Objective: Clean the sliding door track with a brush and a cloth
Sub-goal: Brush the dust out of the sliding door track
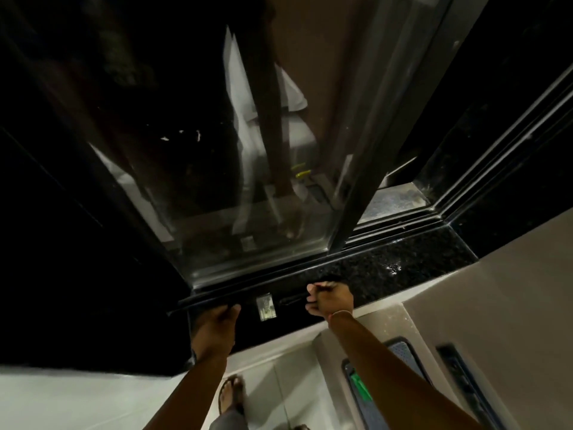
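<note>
- R hand is closed in a fist round a dark slim thing, prob. the brush; its dark end sticks out to the hand's left, lying low over the black granite sill. Bristles too dark to make out.
- L hand rests w/ fingers curled over the near edge of the door track, just left of the brush tip; looks like bracing, not carrying anything. Can't tell if the fingers grip the rail or just lie on it.
- Betw. the two hands: a small pale shiny rectangular thing on the sill, can't say what it is.
- Track runs just beyond both hands, from the L hand across and off to the far right of the R hand, under the glass door.
- No cloth seen anywhere near either hand.
- Progress, my read: early, brushing stage. Grit/pale specks show on the sill and track out to the right of the R hand, so that stretch looks undone.
- Left to do: brush the rest of the channel, then wipe w/ cloth, which has to be fetched from out of view.
- Below the R arm: a dark-rimmed object w/ green and blue parts on the floor, unclear what.
</note>
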